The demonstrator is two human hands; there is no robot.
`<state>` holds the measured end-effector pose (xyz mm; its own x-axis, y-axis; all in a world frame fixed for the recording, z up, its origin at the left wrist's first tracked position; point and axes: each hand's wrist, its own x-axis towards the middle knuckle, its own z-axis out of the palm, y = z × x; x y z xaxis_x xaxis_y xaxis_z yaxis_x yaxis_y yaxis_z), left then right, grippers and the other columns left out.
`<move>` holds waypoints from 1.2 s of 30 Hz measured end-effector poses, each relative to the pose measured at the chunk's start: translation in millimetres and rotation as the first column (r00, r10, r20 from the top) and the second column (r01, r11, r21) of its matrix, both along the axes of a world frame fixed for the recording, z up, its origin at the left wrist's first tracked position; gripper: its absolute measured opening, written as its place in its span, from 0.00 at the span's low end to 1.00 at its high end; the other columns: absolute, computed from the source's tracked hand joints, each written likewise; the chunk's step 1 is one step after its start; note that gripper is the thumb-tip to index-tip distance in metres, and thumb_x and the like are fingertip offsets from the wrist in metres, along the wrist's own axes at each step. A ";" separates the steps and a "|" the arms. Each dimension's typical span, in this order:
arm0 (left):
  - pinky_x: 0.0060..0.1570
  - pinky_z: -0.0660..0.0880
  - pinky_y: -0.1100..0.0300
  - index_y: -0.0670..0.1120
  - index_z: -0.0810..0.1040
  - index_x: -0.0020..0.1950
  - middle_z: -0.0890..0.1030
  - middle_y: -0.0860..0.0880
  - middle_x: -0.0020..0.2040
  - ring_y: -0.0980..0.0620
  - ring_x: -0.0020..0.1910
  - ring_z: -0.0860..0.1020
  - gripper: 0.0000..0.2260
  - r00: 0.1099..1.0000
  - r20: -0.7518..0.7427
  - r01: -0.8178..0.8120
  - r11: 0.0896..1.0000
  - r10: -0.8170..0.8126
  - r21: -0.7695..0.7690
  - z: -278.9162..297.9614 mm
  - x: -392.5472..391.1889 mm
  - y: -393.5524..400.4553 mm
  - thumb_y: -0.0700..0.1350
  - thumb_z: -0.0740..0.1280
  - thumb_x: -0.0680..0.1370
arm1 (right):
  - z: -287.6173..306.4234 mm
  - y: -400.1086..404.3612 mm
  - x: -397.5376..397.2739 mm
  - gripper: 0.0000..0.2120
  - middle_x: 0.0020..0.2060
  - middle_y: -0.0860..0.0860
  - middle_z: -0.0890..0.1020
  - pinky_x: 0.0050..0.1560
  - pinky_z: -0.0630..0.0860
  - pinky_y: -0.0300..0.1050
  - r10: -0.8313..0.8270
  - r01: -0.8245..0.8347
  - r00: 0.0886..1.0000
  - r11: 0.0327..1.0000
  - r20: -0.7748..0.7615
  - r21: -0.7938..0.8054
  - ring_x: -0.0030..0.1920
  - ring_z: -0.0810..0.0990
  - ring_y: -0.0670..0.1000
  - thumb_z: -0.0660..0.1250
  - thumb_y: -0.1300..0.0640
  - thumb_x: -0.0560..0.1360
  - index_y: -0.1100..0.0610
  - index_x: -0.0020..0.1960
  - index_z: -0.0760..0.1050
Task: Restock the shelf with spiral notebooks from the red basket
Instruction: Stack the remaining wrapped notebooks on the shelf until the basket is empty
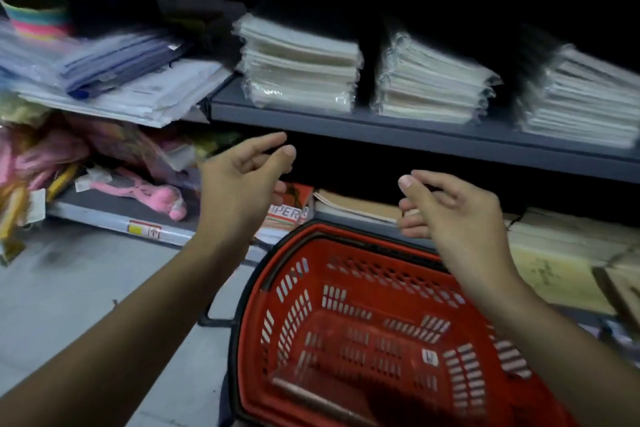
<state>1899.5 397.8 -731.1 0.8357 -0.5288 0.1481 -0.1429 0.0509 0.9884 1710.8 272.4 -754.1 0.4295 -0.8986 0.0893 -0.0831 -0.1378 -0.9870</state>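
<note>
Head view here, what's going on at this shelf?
A person is restocking a shop shelf. Both hands, the left hand and the right hand, hang in the air between the shelf and the red basket, fingers loosely curled, holding nothing. The basket looks empty. Three stacks of wrapped notebooks sit on the upper shelf.

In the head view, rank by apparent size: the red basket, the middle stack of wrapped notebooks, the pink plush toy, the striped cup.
1. red basket, though it sits nearest the camera
2. middle stack of wrapped notebooks
3. and 4. pink plush toy and striped cup look alike; blur leaves them unranked.
</note>
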 end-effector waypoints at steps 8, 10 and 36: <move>0.36 0.78 0.55 0.49 0.85 0.53 0.85 0.49 0.36 0.55 0.29 0.77 0.07 0.987 -0.163 0.034 0.976 0.001 0.213 -99.7 -63.2 42.2 0.45 0.74 0.76 | -75.2 39.6 -76.6 0.13 0.42 0.49 0.86 0.43 0.84 0.50 0.060 -0.040 0.953 0.997 -0.298 0.071 0.37 0.87 0.48 0.71 0.50 0.77 0.52 0.59 0.81; 0.34 0.78 0.58 0.46 0.85 0.54 0.85 0.49 0.38 0.54 0.29 0.77 0.08 0.967 -0.256 0.086 0.955 -0.011 0.285 -122.7 -68.8 42.8 0.44 0.75 0.75 | -99.0 40.8 -78.7 0.09 0.40 0.52 0.87 0.47 0.84 0.56 0.098 -0.049 0.921 0.989 -0.377 0.140 0.38 0.87 0.53 0.72 0.49 0.76 0.52 0.52 0.84; 0.49 0.73 0.55 0.44 0.78 0.47 0.79 0.45 0.47 0.47 0.49 0.75 0.06 0.786 -0.319 0.312 -0.105 -0.529 0.944 -208.3 -72.0 37.7 0.42 0.62 0.81 | -213.3 83.3 -61.8 0.14 0.34 0.53 0.81 0.37 0.76 0.41 0.440 0.040 0.637 0.801 -0.633 0.597 0.36 0.80 0.51 0.79 0.54 0.70 0.60 0.38 0.76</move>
